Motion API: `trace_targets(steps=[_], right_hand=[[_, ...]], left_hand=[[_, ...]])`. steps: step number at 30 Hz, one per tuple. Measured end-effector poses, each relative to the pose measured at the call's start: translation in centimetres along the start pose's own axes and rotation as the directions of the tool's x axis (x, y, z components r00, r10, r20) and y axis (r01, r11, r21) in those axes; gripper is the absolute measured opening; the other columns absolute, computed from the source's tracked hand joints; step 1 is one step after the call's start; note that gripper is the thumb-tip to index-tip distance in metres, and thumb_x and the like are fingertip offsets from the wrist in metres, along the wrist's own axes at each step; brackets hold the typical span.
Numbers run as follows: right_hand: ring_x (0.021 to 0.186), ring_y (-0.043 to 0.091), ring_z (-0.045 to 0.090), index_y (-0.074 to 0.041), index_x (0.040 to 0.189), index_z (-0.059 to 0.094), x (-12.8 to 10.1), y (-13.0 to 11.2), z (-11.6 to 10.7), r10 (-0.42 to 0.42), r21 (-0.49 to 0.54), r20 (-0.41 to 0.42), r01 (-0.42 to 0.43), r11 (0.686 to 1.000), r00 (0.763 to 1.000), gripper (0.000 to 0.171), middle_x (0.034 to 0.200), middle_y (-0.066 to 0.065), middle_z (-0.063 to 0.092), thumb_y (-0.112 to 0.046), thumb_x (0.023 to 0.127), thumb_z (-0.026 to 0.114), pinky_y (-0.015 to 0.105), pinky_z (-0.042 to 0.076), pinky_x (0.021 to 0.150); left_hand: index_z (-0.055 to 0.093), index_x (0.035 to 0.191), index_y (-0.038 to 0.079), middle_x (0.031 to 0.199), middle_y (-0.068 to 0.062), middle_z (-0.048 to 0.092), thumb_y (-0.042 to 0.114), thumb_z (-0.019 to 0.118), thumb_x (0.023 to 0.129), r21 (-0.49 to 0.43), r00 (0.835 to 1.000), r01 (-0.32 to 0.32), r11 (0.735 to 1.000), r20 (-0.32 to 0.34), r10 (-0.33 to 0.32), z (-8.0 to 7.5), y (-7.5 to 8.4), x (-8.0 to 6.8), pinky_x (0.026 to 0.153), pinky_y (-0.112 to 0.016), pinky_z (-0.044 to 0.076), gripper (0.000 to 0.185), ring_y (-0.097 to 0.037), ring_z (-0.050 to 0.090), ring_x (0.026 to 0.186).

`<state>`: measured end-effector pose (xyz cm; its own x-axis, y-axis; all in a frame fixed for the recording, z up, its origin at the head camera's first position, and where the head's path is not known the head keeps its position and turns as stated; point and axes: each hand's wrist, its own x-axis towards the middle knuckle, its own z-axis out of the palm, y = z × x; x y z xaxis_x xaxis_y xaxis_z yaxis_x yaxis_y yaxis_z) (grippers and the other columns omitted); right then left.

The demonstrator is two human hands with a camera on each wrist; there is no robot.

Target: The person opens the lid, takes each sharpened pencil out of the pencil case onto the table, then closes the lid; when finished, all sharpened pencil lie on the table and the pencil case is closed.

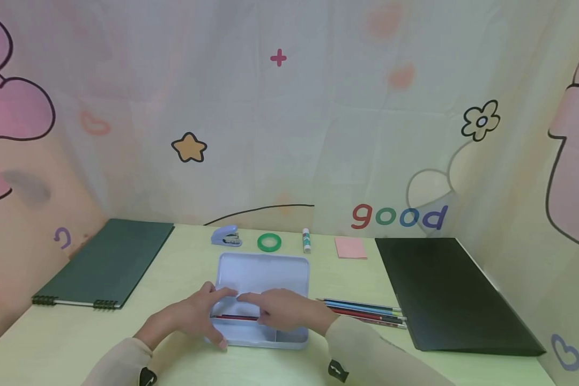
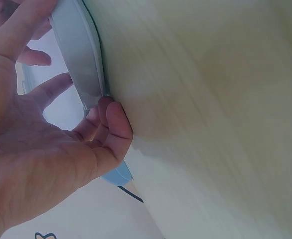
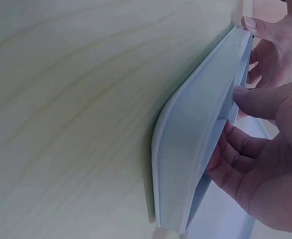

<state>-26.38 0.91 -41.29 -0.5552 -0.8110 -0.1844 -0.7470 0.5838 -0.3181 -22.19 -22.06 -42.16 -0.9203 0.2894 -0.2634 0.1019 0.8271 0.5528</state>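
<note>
An open light-blue pencil case lies on the table with its lid folded back. A red pencil and a dark pencil lie across its tray, their right ends hidden behind my right hand. My left hand holds the case at its left side, thumb by the near corner; in the left wrist view, the curled outer fingers rest against the case's side. My right hand reaches into the tray, index finger stretched left towards the left index. In the right wrist view, its thumb stands apart from the lower fingers.
Several pencils lie to the right of the case, beside a black folder. Behind it are a stapler, green tape, a glue stick and pink sticky notes. A dark green spiral notebook lies left.
</note>
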Motion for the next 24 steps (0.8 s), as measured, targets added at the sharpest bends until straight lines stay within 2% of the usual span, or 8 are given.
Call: trace_targets(steps=[5, 9, 14, 19, 24], right_hand=[[0.079, 0.006, 0.055, -0.027, 0.146, 0.049, 0.2, -0.3, -0.1, -0.013, 0.036, 0.041, 0.011, 0.999, 0.999, 0.056, 0.093, -0.008, 0.066, -0.008, 0.096, 0.064, 0.019, 0.046, 0.077], [0.083, 0.005, 0.056, -0.028, 0.139, 0.057, 0.2, -0.5, -0.4, -0.031, 0.004, 0.045, 0.031, 1.0, 0.998, 0.05, 0.102, -0.007, 0.069, -0.006, 0.094, 0.066, 0.02, 0.048, 0.082], [0.082, 0.004, 0.057, -0.029, 0.135, 0.061, 0.2, -0.6, -0.8, -0.035, -0.043, 0.044, 0.037, 0.998, 0.998, 0.05, 0.1, -0.008, 0.071, -0.006, 0.092, 0.069, 0.021, 0.05, 0.083], [0.079, 0.004, 0.056, -0.03, 0.132, 0.063, 0.0, -0.5, -1.1, -0.036, -0.075, 0.034, 0.039, 0.996, 0.999, 0.053, 0.089, -0.01, 0.067, -0.002, 0.088, 0.072, 0.02, 0.048, 0.079], [0.077, 0.004, 0.054, -0.028, 0.128, 0.067, -0.3, -0.5, -1.5, -0.036, -0.071, 0.035, 0.039, 0.997, 0.999, 0.05, 0.084, -0.011, 0.063, 0.0, 0.087, 0.071, 0.019, 0.046, 0.077]], left_hand=[[0.049, 0.144, 0.024, 0.113, -0.009, 0.039, 0.029, 0.096, 0.062, -0.01, 1.0, -0.002, 1.0, 0.007, 0.002, 0.0, -0.1, 0.0, 0.082, -0.04, 0.044, 0.094, -0.023, 0.047, 0.102], [0.048, 0.144, 0.024, 0.113, -0.009, 0.038, 0.029, 0.096, 0.063, -0.017, 1.0, -0.007, 1.0, 0.007, 0.007, 0.0, -0.1, 0.1, 0.082, -0.04, 0.043, 0.094, -0.022, 0.046, 0.101], [0.049, 0.144, 0.023, 0.112, -0.009, 0.038, 0.028, 0.096, 0.062, -0.01, 1.0, -0.01, 1.0, 0.001, 0.01, -0.1, 0.0, 0.1, 0.081, -0.039, 0.043, 0.094, -0.022, 0.046, 0.101], [0.049, 0.143, 0.024, 0.112, -0.009, 0.038, 0.028, 0.096, 0.062, -0.004, 1.0, -0.004, 1.0, -0.003, 0.004, -0.1, 0.1, 0.1, 0.082, -0.039, 0.043, 0.094, -0.022, 0.046, 0.102], [0.05, 0.143, 0.025, 0.114, -0.008, 0.038, 0.028, 0.096, 0.062, -0.006, 1.0, 0.015, 1.0, -0.003, -0.015, 0.0, 0.1, 0.0, 0.085, -0.041, 0.044, 0.093, -0.023, 0.046, 0.105]])
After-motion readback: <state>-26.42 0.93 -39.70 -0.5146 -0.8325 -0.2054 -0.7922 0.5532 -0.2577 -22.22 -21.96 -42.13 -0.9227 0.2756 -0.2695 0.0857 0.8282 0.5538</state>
